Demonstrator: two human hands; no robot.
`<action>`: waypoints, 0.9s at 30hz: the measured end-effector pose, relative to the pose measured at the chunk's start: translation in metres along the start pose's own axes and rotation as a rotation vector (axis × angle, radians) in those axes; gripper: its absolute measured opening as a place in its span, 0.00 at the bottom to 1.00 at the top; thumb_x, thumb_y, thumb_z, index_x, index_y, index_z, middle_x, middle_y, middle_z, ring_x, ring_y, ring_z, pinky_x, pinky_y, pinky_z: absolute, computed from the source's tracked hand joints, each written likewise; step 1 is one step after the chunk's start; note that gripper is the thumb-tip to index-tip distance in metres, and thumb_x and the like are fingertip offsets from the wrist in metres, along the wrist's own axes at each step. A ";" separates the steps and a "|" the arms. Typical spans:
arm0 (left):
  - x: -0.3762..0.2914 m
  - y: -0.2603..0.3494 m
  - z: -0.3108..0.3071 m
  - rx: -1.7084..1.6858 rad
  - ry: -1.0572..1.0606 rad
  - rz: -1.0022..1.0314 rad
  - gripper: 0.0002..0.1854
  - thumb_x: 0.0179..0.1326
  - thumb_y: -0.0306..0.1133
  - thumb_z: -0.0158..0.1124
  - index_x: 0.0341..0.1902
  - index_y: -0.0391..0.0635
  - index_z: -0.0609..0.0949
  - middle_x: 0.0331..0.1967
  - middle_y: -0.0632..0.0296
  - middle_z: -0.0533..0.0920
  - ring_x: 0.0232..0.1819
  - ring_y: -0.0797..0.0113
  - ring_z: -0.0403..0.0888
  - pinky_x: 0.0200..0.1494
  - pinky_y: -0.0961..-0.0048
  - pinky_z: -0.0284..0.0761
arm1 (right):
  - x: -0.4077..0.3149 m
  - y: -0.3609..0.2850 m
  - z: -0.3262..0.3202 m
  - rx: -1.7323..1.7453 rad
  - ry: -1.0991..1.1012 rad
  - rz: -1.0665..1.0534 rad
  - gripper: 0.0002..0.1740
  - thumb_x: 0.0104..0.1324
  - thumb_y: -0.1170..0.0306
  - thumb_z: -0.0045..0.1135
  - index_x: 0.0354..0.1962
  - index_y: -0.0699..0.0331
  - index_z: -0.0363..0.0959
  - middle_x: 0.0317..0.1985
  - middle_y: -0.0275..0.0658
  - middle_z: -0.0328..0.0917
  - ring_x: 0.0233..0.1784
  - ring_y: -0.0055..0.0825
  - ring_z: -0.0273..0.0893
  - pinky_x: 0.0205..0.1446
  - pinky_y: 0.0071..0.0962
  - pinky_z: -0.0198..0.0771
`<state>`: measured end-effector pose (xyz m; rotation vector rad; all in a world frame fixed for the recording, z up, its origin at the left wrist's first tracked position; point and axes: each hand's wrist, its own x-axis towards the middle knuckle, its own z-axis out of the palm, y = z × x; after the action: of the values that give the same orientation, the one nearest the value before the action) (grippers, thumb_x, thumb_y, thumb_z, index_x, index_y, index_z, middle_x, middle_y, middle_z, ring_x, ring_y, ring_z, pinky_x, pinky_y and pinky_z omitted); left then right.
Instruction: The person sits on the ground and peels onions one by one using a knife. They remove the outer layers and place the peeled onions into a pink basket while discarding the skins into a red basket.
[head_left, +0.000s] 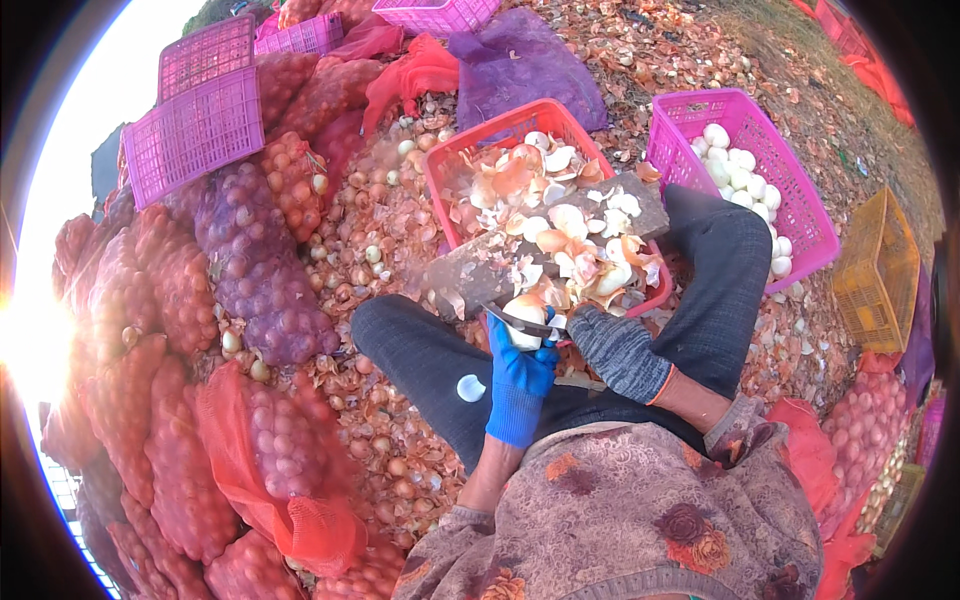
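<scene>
My left hand (520, 375), in a blue work glove, grips a partly peeled onion (525, 321) above my lap. In a grey knit glove with an orange cuff, my right hand (624, 352) holds a knife (517, 322) whose dark blade lies across the onion. Its handle is hidden inside the fist. Just beyond both hands, a worn board (480, 274) spans a red plastic crate (517, 116). Onion skins (577, 247) are heaped on the board, and more peelings (510, 176) fill the crate behind it. A round white onion slice (471, 388) rests on my left thigh.
Peeled white onions (742, 176) lie in a magenta crate (814, 225) beyond my right knee. A yellow crate (877, 270) stands farther right. Filled mesh sacks (262, 262) pile up on the left, with pink crates (195, 135) on top. Loose onions and skins (382, 420) cover the ground.
</scene>
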<state>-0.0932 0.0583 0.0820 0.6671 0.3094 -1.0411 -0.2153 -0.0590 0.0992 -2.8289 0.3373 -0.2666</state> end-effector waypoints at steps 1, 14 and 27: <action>-0.001 -0.001 0.002 0.007 0.021 0.017 0.26 0.65 0.59 0.49 0.53 0.52 0.73 0.40 0.59 0.82 0.27 0.66 0.78 0.16 0.83 0.64 | -0.001 0.005 0.006 0.007 0.022 -0.020 0.19 0.64 0.67 0.43 0.53 0.55 0.68 0.46 0.42 0.75 0.43 0.38 0.79 0.44 0.37 0.74; -0.012 0.000 -0.018 -0.013 -0.100 -0.061 0.28 0.64 0.61 0.48 0.50 0.50 0.77 0.36 0.52 0.81 0.21 0.65 0.73 0.17 0.80 0.65 | -0.033 0.069 0.071 0.138 0.056 0.164 0.19 0.59 0.67 0.54 0.49 0.61 0.70 0.35 0.45 0.78 0.35 0.40 0.79 0.36 0.38 0.73; -0.027 0.011 -0.005 0.173 -0.279 0.219 0.30 0.63 0.50 0.58 0.64 0.50 0.65 0.55 0.53 0.75 0.43 0.60 0.80 0.32 0.71 0.78 | 0.001 0.002 -0.018 0.318 0.087 0.067 0.17 0.57 0.67 0.58 0.44 0.62 0.71 0.34 0.42 0.76 0.35 0.39 0.78 0.35 0.38 0.72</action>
<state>-0.0963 0.0841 0.0963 0.6833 -0.0962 -0.9423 -0.2186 -0.0655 0.1154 -2.4938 0.3713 -0.3921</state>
